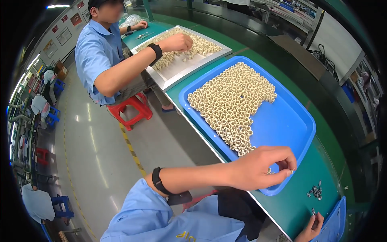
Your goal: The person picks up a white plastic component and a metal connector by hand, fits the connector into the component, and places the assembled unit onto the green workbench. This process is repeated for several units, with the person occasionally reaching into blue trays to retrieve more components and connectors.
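My left hand (pixel 264 167) reaches over the near end of a large blue tray (pixel 280 123). Its thumb and index finger are pinched on a small pale piece that barely shows at the fingertips. Small cream-coloured ring-shaped parts (pixel 231 99) stand packed together in the tray, along its left and far side. A few more show beside and under my left hand. At the lower right, my right hand (pixel 312 229) is closed on a small shiny metal part (pixel 313 211) that pokes up from its fingers. Close to it lies a small heap of dark metal parts (pixel 316 190).
A second blue tray (pixel 340 215) lies at the right, by my right hand. On the same green table (pixel 322 161), a co-worker's hand (pixel 177 42) hovers over a metal-framed tray (pixel 173 80) of similar cream parts. A red stool (pixel 129 111) stands under the co-worker.
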`<move>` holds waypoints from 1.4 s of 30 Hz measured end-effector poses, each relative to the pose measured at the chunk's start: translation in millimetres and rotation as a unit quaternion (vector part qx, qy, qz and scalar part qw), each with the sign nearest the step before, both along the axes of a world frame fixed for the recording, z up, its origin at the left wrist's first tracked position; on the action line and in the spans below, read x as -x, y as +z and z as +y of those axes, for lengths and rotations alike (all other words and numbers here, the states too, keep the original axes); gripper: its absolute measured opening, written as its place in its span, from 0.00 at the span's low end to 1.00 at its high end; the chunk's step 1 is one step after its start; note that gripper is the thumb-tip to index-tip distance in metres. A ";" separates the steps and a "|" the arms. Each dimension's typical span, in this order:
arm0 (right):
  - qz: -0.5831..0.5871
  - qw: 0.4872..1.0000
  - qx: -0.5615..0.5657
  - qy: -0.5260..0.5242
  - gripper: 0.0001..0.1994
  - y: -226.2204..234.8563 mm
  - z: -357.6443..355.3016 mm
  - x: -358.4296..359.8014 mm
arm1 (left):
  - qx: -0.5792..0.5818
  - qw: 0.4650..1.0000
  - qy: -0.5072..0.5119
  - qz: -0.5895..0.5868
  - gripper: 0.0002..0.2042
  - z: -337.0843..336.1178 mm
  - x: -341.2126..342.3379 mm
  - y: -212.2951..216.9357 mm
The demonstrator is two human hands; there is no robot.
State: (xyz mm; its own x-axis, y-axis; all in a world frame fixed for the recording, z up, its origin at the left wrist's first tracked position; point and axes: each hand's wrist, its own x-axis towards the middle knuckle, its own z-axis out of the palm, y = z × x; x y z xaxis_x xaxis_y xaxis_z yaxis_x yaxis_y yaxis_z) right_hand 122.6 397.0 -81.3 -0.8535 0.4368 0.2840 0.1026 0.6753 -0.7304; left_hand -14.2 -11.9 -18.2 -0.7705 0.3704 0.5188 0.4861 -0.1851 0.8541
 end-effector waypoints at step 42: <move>0.310 0.890 0.082 0.325 0.15 58.7 -138.8 16.9 | -0.143 0.970 -0.121 -0.156 0.09 67.2 -83.9 -41.4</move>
